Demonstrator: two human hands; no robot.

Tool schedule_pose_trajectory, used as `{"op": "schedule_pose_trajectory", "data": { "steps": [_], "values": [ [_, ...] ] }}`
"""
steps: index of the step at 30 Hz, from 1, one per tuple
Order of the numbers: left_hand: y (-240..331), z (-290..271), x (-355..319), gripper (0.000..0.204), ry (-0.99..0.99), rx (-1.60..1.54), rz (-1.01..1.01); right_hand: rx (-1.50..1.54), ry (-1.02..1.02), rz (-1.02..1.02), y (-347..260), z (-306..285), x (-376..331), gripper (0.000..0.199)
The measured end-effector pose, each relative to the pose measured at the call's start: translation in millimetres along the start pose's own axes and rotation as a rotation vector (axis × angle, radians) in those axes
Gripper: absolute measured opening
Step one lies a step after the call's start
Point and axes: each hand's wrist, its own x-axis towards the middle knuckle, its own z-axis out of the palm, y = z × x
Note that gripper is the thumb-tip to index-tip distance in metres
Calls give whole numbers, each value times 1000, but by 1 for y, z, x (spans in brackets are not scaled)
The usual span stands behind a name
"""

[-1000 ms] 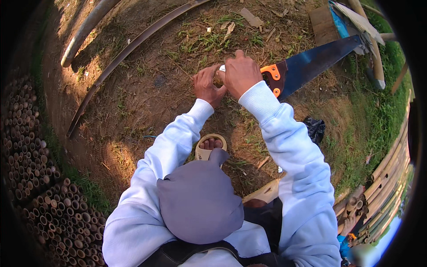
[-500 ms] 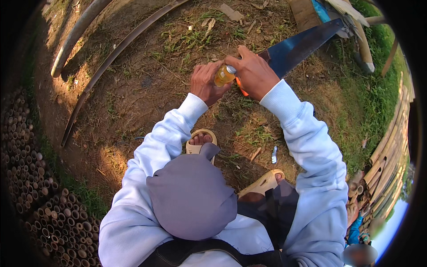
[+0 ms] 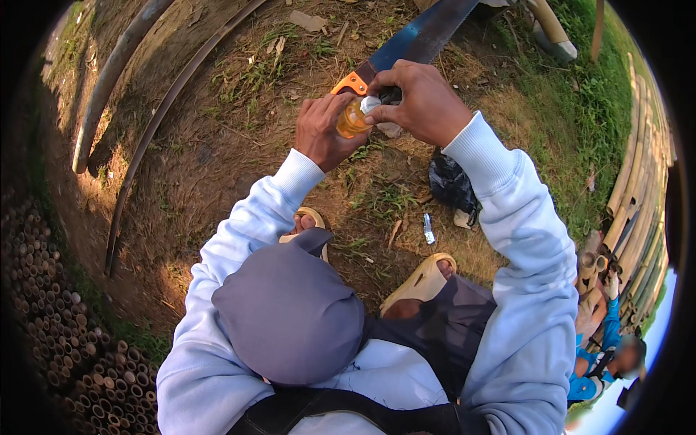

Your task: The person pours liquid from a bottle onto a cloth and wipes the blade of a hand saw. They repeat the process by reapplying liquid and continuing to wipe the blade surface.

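My left hand (image 3: 319, 130) is wrapped round a small clear bottle (image 3: 351, 122) of yellow-orange liquid, tilted toward the right. At its top, the thumb and fingers of my right hand (image 3: 424, 103) pinch the pale cap (image 3: 370, 106). I cannot tell whether the cap is still seated on the neck. Just beyond both hands is a handsaw with an orange handle (image 3: 351, 83) and a blue and dark blade (image 3: 417, 38); my right hand overlaps part of it.
A black plastic bag (image 3: 451, 180) lies by my right forearm. Long poles (image 3: 119, 72) and a curved strip (image 3: 170, 98) lie at left. Cut bamboo ends (image 3: 54, 304) are stacked lower left, bamboo lengths (image 3: 638, 174) at right. A person in blue (image 3: 609, 326) is at lower right.
My right hand has shifted round the bottle top, and its fingers now pinch the cap. The saw's orange handle shows beyond the hands. The view has swung, bringing the black bag into sight.
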Motion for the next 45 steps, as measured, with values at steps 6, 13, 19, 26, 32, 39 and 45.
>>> {"op": "schedule_pose_trajectory", "data": {
  "steps": [6,13,19,26,32,39,45],
  "values": [
    [17,10,5,59,14,111,35,-179,-182,235,4,-5,-8,41],
    [33,24,6,58,-80,-36,35,-418,-132,-63,11,-8,-34,21],
    [40,29,5,59,-108,-116,19,-471,-99,-178,16,-22,-52,19],
    [38,25,4,58,-63,-186,-15,-370,-212,146,79,-62,-114,28],
    [40,25,4,55,-152,-191,-71,-294,-251,420,148,-10,-163,29],
    [41,25,0,56,-152,-177,-100,-239,-283,401,177,26,-172,35],
    [41,27,-2,57,-113,-270,-69,25,-107,506,165,-26,-178,29]
  ]
}}
